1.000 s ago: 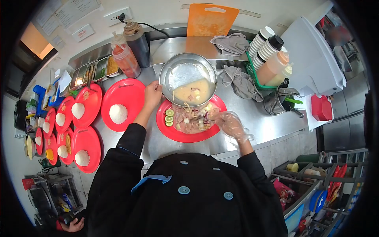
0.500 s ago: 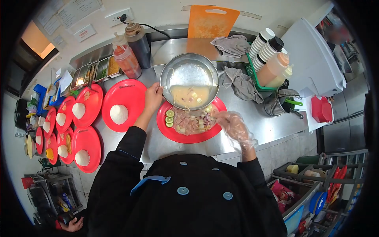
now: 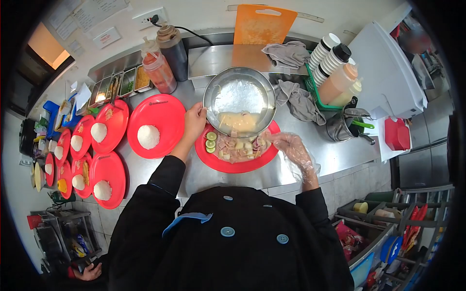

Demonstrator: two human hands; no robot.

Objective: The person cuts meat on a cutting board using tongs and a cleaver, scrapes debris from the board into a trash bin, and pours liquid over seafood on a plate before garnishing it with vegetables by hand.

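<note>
Steel bowl tipped over a red plate of meat and onion

At the left end of the desk (image 3: 191, 169), a group of smaller red plates (image 3: 119, 165) crowds together, most with a white mound of rice, one with something yellow. Along the far edge behind them sit metal trays (image 3: 127, 80) of toppings, then a red-filled squeeze bottle (image 3: 159, 72) and a dark one (image 3: 174, 54). A larger red plate (image 3: 162, 107) with a single rice mound (image 3: 148, 137) lies just right of the group.

Next comes the bare left grip (image 3: 196, 120), closed on the left rim of the steel bowl (image 3: 240, 92). The bowl is tilted toward the near edge, with pale, creamy liquid (image 3: 238, 122) pooled in its lower side. Its lower rim overlaps the oval red plate (image 3: 233, 167), which lies near the middle of the near edge, lime slices (image 3: 210, 140) at its left and meat with onion (image 3: 242, 149) across it.

The right grip (image 3: 295, 148), in a clear plastic glove, has its fingers at the food's right side; whether they hold anything, I cannot tell. An orange board (image 3: 264, 28) stands beyond the far edge. Farther right are grey cloths (image 3: 297, 103), a green basket (image 3: 313, 89) of cups and bottles, and a metal pot (image 3: 339, 127) near the right end.
</note>
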